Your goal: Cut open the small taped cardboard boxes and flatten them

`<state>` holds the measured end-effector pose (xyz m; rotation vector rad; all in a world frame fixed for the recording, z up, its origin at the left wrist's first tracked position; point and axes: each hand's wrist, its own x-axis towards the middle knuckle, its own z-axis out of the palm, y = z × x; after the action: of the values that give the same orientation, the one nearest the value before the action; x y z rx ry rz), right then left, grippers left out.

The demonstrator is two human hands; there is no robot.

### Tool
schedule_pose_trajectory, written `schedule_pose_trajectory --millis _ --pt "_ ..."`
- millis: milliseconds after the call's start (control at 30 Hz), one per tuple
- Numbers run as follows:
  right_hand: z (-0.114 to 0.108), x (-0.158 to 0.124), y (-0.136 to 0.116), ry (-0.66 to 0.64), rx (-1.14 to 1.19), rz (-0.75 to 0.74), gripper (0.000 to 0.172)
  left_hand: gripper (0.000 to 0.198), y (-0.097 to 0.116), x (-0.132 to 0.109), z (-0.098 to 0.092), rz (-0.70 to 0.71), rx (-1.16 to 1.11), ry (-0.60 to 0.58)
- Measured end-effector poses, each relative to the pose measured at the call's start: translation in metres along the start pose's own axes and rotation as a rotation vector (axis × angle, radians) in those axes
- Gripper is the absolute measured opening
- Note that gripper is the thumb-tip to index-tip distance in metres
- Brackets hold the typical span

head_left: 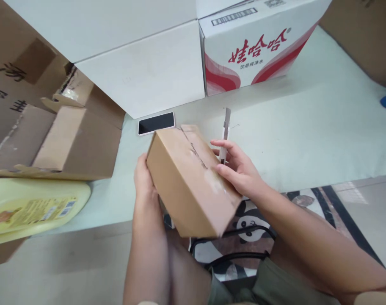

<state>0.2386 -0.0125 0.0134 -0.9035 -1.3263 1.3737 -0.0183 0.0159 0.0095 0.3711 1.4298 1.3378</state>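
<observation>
A small brown cardboard box (188, 180) with clear tape along its top seam is held tilted above the edge of a pale green mat (307, 127). My left hand (144, 178) grips its left side, fingers hidden behind it. My right hand (237, 167) rests on the box's right edge and also pinches a slim utility knife (225, 131), whose blade end points up and away.
A black phone (156, 123) lies on the mat behind the box. Large white cartons (142, 63) and a red-printed carton (253, 42) stand at the back. Open brown boxes (75, 144) and a yellow bottle (31, 209) lie at left. A panda-print stool (250, 224) is below.
</observation>
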Motion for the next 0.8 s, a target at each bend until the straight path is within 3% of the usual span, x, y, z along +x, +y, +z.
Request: schedule_pose_trajectory --millis 67,200,300,400,500,700,800 --pt "-0.004 0.001 0.002 0.023 0.017 0.006 0.04 0.027 0.006 0.003 -0.001 0.066 -0.096 0.103" --pt "-0.013 0.002 0.006 0.045 -0.198 -0.091 0.044 0.029 0.011 0.015 -0.005 0.135 -0.216 0.139" --pt "-0.015 0.002 0.011 -0.019 -0.475 -0.175 0.06 0.042 0.005 0.019 -0.005 0.232 -0.233 0.102" --pt "-0.019 0.005 0.019 -0.017 -0.593 -0.174 0.078 0.048 -0.004 0.01 0.002 0.397 -0.141 0.014" --pt "-0.029 0.008 0.026 0.078 -0.57 -0.156 0.087 0.054 -0.008 -0.007 0.013 0.465 -0.043 -0.071" --pt "-0.048 0.013 0.033 0.105 -0.187 -0.176 0.061 0.05 0.003 -0.03 0.022 0.397 -0.115 -0.249" --pt "-0.046 0.016 0.037 0.168 -0.286 -0.154 0.074 0.049 0.004 -0.033 0.022 0.353 -0.108 -0.291"
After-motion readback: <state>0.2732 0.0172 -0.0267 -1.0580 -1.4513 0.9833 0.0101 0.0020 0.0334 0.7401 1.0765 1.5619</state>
